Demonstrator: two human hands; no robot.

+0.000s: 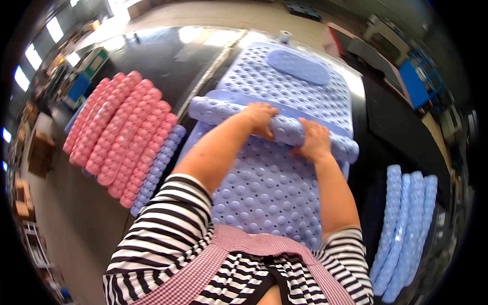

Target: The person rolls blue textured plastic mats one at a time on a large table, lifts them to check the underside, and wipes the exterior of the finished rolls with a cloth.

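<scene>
Left hand (263, 120) | right hand (314, 139) | both clasping blue mat roll (287, 130) | underside grip unclear

- Small white cylindrical spool (285, 36) at the far edge of the glossy black table (157, 56)
- Dark flat pallet (303, 9) on the pale floor (249, 14)
- Blue tubular frame (410, 81), right
- Brown cardboard boxes (40, 147), left

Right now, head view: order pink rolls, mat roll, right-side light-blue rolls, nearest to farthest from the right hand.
1. Mat roll: touching the right hand.
2. Light-blue rolls: off to the right.
3. Pink rolls: far left.
</scene>
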